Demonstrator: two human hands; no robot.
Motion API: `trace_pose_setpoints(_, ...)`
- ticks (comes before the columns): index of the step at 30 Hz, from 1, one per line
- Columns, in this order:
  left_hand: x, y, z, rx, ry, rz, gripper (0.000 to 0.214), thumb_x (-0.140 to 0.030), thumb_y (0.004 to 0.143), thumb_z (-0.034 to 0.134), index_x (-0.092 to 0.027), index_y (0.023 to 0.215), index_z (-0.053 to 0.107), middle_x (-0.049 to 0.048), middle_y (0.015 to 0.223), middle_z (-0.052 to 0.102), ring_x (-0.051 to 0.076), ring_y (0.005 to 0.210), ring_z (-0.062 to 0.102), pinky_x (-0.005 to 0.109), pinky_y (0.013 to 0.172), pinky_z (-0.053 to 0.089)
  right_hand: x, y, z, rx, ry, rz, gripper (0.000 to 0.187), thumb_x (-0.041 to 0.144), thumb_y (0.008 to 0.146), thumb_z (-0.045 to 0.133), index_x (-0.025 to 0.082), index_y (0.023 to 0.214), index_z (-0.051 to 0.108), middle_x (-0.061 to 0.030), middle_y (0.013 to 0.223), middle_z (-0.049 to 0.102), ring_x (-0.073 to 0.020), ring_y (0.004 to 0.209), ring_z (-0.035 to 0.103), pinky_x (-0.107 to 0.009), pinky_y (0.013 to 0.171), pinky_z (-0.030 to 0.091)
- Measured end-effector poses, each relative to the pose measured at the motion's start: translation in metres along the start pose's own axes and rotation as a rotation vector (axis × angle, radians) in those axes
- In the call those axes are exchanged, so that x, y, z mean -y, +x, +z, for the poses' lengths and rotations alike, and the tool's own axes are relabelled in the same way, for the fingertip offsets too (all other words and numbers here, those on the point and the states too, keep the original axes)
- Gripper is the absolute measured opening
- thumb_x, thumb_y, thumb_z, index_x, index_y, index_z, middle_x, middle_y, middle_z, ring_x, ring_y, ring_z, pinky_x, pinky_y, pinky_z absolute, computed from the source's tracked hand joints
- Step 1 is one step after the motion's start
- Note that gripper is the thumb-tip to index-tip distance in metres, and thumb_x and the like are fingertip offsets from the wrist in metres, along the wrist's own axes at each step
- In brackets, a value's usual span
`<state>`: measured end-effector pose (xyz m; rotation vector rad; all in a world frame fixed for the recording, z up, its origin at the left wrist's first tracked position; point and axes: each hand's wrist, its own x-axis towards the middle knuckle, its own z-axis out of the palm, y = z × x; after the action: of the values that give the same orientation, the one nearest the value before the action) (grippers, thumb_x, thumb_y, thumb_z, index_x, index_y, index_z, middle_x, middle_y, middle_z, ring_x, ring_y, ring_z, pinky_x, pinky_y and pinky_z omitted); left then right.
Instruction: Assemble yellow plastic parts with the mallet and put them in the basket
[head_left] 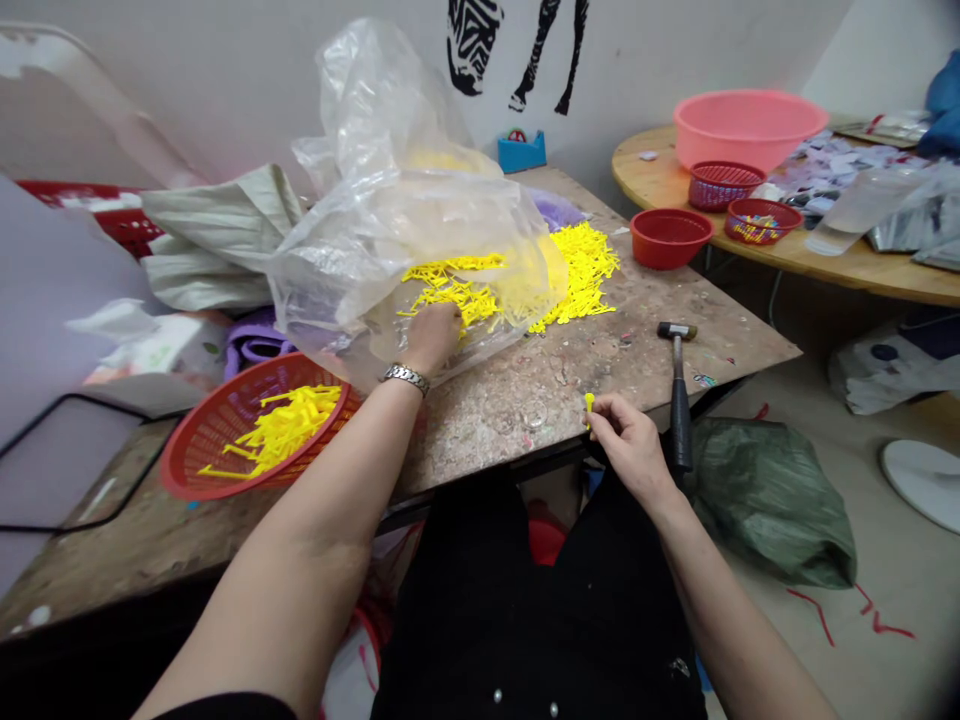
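Note:
My left hand reaches into the mouth of a clear plastic bag, at the near edge of the thin yellow plastic pieces. Its fingers curl inward, with their tips hidden, so I cannot make out what they hold. More of the same pieces spill in a heap onto the worn tabletop. Near the table's front edge, my right hand pinches one small yellow plastic piece upright between thumb and fingers, its wider head on top.
A hammer with a black handle lies across the table edge, right of my right hand. An orange-red basket of yellow pieces stands left. A red bowl and blue tape dispenser sit farther back. A round table stands at right.

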<state>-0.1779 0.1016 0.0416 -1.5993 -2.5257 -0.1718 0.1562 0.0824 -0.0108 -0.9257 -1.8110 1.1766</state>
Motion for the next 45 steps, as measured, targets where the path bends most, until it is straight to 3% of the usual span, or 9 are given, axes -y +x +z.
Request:
trace_pose_setpoints(3, -0.001, 0.001, -0.005, -0.049, -0.144, -0.049, 0.030, -0.022, 0.088, 0.046, -0.016, 0.098, 0.074, 0.0150, 0.105, 0.074, 0.026, 0.095, 0.065, 0.032, 0.081, 0.046, -0.002, -0.002, 0.002, 0.004, 0.019, 0.021, 0.014, 0.034, 0.086, 0.058, 0.021, 0.080, 0.061, 0.0028, 0.067, 0.057, -0.0137, 0.061, 0.054, -0.026, 0.062, 0.042)
trace_pose_setpoints(6, 0.000, 0.003, -0.006, -0.058, -0.354, -0.104, 0.020, -0.025, 0.085, 0.052, -0.018, 0.077, 0.069, 0.0111, 0.088, 0.075, 0.023, 0.081, 0.065, 0.030, 0.071, 0.044, -0.004, -0.004, 0.003, 0.012, 0.037, 0.038, 0.014, 0.034, 0.085, 0.058, 0.021, 0.080, 0.061, 0.0026, 0.068, 0.058, -0.0137, 0.061, 0.055, -0.026, 0.062, 0.043)
trace_pose_setpoints(10, 0.003, 0.001, -0.002, -0.011, -0.797, -0.214, 0.026, -0.027, 0.083, 0.057, -0.018, 0.058, 0.058, 0.0035, 0.060, 0.063, 0.015, 0.055, 0.054, 0.025, 0.054, 0.037, -0.004, -0.005, 0.003, 0.016, 0.057, 0.045, 0.014, 0.034, 0.085, 0.059, 0.021, 0.080, 0.061, 0.0026, 0.069, 0.058, -0.0135, 0.061, 0.056, -0.025, 0.062, 0.044)
trace_pose_setpoints(17, 0.002, -0.005, 0.000, 0.055, -1.249, -0.313, 0.027, -0.036, 0.089, 0.057, -0.017, 0.070, 0.054, 0.0002, 0.060, 0.058, 0.008, 0.045, 0.049, 0.019, 0.044, 0.036, -0.003, -0.008, 0.002, 0.017, 0.072, 0.061, 0.016, 0.035, 0.085, 0.059, 0.020, 0.080, 0.062, 0.0026, 0.068, 0.057, -0.0132, 0.061, 0.055, -0.025, 0.062, 0.042)
trace_pose_setpoints(24, -0.006, -0.009, -0.007, -0.006, -1.477, -0.373, 0.027, -0.036, 0.091, 0.059, -0.016, 0.072, 0.053, -0.0036, 0.057, 0.055, 0.006, 0.043, 0.048, 0.017, 0.043, 0.035, 0.002, -0.011, -0.001, 0.008, 0.044, 0.033, 0.017, 0.035, 0.086, 0.059, 0.020, 0.078, 0.061, 0.0026, 0.066, 0.056, -0.0135, 0.062, 0.052, -0.026, 0.062, 0.041)
trace_pose_setpoints(28, -0.025, -0.030, -0.017, 0.045, -1.547, -0.278, 0.028, -0.039, 0.087, 0.066, -0.016, 0.074, 0.057, -0.0026, 0.061, 0.059, 0.006, 0.045, 0.051, 0.016, 0.043, 0.037, 0.007, -0.011, -0.002, -0.046, 0.031, -0.033, 0.017, 0.035, 0.086, 0.061, 0.021, 0.076, 0.061, -0.0004, 0.074, 0.060, -0.0155, 0.070, 0.056, -0.027, 0.065, 0.044)
trace_pose_setpoints(36, -0.083, -0.103, -0.027, 0.302, -1.668, -0.083, 0.039, -0.050, 0.078, 0.077, -0.015, 0.072, 0.061, -0.0002, 0.063, 0.061, 0.006, 0.047, 0.052, 0.015, 0.042, 0.037, 0.022, -0.013, 0.004, -0.081, 0.075, -0.144, 0.012, 0.031, 0.089, 0.060, 0.022, 0.083, 0.064, -0.0097, 0.120, 0.065, -0.0193, 0.096, 0.065, -0.030, 0.076, 0.051)
trace_pose_setpoints(40, -0.103, -0.125, -0.024, 0.338, -1.739, -0.088, 0.042, -0.054, 0.076, 0.078, -0.015, 0.073, 0.061, -0.0003, 0.063, 0.061, 0.006, 0.048, 0.053, 0.015, 0.043, 0.038, 0.028, -0.016, 0.008, -0.057, 0.046, -0.184, 0.009, 0.029, 0.089, 0.060, 0.023, 0.083, 0.065, -0.0096, 0.119, 0.066, -0.0217, 0.108, 0.064, -0.031, 0.079, 0.053)
trace_pose_setpoints(45, -0.116, -0.142, -0.019, 0.388, -1.754, -0.098, 0.044, -0.058, 0.076, 0.076, -0.016, 0.071, 0.061, -0.0011, 0.061, 0.059, 0.006, 0.045, 0.049, 0.016, 0.039, 0.033, 0.028, -0.020, 0.011, -0.029, 0.000, -0.208, 0.012, 0.028, 0.091, 0.057, 0.024, 0.085, 0.066, -0.0069, 0.105, 0.070, -0.0211, 0.099, 0.065, -0.033, 0.082, 0.052)
